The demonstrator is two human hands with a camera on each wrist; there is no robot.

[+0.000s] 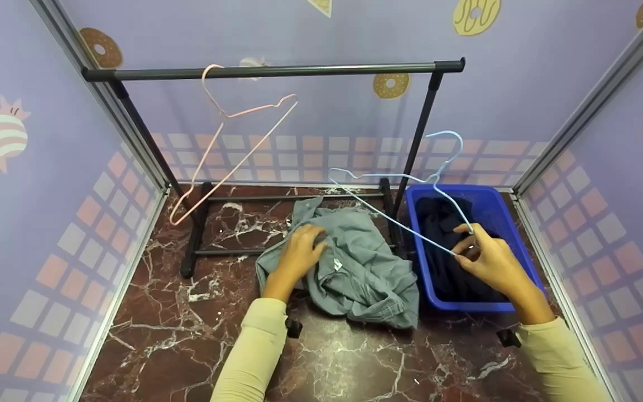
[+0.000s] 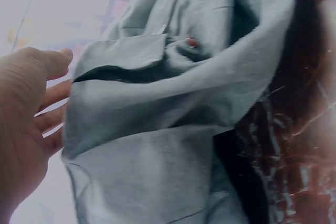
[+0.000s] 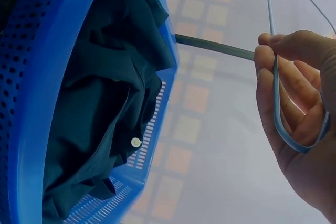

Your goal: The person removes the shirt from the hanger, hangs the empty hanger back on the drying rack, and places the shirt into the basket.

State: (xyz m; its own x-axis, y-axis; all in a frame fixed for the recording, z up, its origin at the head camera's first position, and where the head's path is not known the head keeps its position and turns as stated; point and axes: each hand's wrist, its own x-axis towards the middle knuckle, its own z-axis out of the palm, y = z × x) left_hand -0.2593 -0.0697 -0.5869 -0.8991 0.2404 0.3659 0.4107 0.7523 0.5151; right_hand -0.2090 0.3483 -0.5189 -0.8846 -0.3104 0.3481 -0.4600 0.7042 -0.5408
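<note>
While dark clothing [image 1: 441, 237] inside blue basket [image 1: 469, 306], right grip [image 1: 489, 258] around hanger [image 3: 277, 98], left grip [image 1: 300, 250] loose.

"What's that heap in the middle?"

"A grey-green garment [image 1: 366, 245], rumpled and folded over itself on the dark marbled surface [image 1: 198, 346], one corner poking toward the far side, a small white tag [image 1: 337, 264] showing."

"And the pale blue hanger [image 1: 394, 217]?"

"Thin, held up aslant, pinched at its right end by the right hand [image 1: 489, 259], its other end pointing left and far."
</note>
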